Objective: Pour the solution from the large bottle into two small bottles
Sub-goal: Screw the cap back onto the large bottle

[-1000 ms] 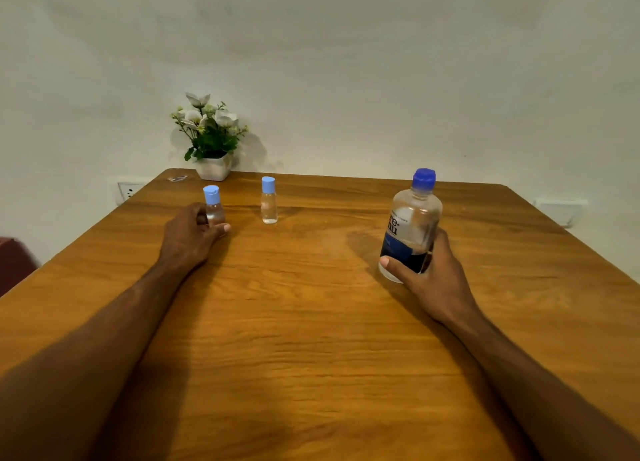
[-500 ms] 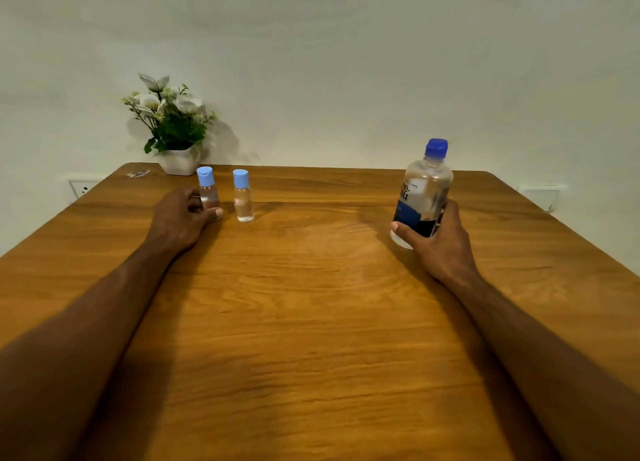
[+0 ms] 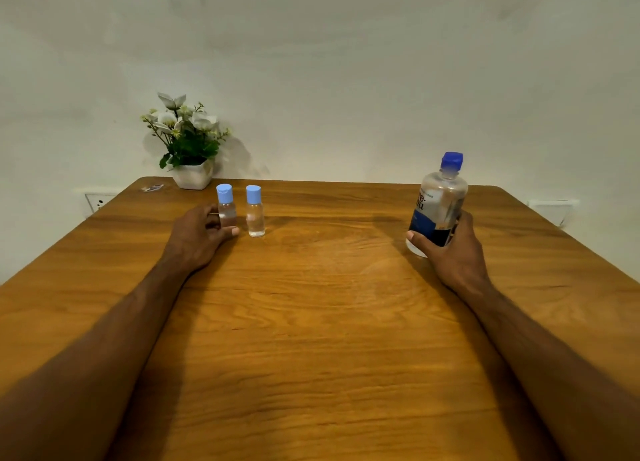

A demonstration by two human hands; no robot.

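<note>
Two small clear bottles with light-blue caps stand side by side at the far left of the wooden table (image 3: 318,322). My left hand (image 3: 199,235) grips the left small bottle (image 3: 225,206), thumb in front of its base. The right small bottle (image 3: 255,211) stands free just beside it. On the right, my right hand (image 3: 450,249) holds the large clear bottle (image 3: 438,204) low on its dark-blue label. This bottle has a blue cap, leans slightly right, and its base is near the table top.
A white pot of white flowers (image 3: 188,148) stands at the table's back left edge, against the wall. A small wrapper (image 3: 152,187) lies near the back left corner. Wall sockets (image 3: 98,202) sit left and right of the table.
The left small bottle has slid right in my left hand, close beside the other small bottle. The large bottle stays in my right hand's grip, a little farther right and back.
</note>
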